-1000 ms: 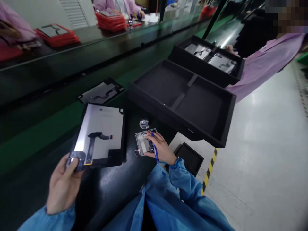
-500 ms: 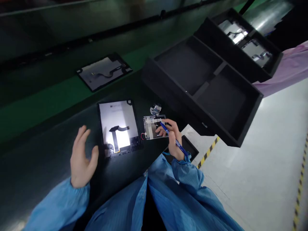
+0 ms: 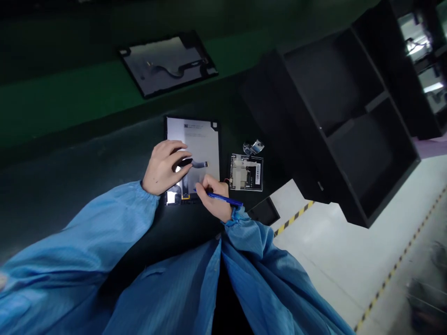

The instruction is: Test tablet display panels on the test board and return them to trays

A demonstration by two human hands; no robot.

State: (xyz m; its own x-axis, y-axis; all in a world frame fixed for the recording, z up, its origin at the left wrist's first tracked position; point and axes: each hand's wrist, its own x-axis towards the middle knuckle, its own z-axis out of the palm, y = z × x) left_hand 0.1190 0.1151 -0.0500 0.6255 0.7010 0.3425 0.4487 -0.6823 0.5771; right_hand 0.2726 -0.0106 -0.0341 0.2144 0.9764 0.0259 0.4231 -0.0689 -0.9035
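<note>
Left hand (image 3: 163, 167) now down on the tablet display panel (image 3: 204, 139), fingers half curled, resting with no visible grip; lifted clear in the earlier frame. Right hand (image 3: 215, 199) moved off the circuit board (image 3: 246, 173), now at the panel's 3 o'clock, and pinching a blue pen (image 3: 223, 199). Pen tip hard to make out; flex cable (image 3: 199, 164) partly hidden beneath left hand.

A tablet panel (image 3: 204, 139) lies on the bench (image 3: 87, 158), with a circuit board (image 3: 246, 172) just to its right and a small metal bracket (image 3: 253, 147) behind that board. A second panel (image 3: 167, 65) lies farther back, and a divided tray (image 3: 314, 139) sits to the right.
</note>
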